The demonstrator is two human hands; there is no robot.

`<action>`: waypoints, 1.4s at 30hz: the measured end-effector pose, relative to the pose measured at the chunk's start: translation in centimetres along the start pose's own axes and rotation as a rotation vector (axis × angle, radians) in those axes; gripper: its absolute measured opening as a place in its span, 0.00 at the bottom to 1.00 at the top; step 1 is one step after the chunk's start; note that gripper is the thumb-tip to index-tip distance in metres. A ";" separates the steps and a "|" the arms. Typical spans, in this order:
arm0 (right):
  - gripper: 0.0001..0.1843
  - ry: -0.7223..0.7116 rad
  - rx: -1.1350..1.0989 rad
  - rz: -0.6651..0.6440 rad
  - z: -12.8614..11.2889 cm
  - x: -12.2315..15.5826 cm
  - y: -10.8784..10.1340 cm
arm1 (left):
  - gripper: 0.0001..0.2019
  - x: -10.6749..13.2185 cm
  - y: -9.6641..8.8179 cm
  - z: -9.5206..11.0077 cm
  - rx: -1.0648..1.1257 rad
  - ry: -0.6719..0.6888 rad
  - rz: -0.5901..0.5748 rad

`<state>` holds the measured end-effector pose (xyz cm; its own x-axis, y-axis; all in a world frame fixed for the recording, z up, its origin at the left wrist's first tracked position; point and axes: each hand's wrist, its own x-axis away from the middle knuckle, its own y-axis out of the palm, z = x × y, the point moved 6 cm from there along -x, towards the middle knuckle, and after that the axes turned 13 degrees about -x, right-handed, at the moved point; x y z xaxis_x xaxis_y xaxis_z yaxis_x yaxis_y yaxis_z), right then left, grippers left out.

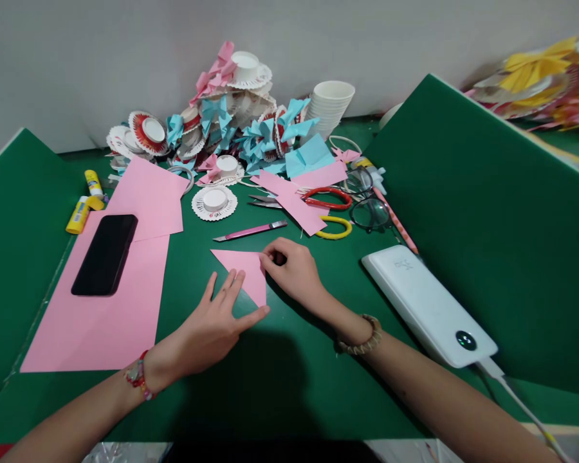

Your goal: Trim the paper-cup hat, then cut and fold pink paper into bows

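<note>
A small pink sheet of paper (248, 269), folded into a triangle, lies on the green table in front of me. My left hand (219, 321) rests with fingers spread, its fingertips touching the triangle's lower left edge and bottom corner. At the top right corner, my right hand (292, 267) pinches the paper between thumb and forefinger. Just beyond the paper lies a pink craft knife (251, 231), its blade pointing left. Red-handled scissors (325, 196) rest among pink paper strips farther back.
On the left, a black phone (105, 255) sits on large pink sheets (139, 308) beside yellow glue sticks (78, 215). A white power bank (429, 305) with a cable, eyeglasses (370, 213) and a green divider (482, 238) stand right. Paper-cup crafts (215, 200) and stacked cups (332, 106) are behind.
</note>
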<state>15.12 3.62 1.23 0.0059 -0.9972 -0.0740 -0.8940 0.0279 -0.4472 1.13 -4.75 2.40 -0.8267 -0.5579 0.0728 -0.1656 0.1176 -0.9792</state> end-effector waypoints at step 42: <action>0.06 -0.032 -0.033 0.009 0.1 0.0 0.0 | 0.16 0.5 0.5 -5.0 -0.053 -0.273 0.094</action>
<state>15.15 3.66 1.15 0.0120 -0.9942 -0.1068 -0.9085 0.0337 -0.4164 -2.10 -0.87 2.93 -0.6653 -0.7425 -0.0782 -0.1291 0.2175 -0.9675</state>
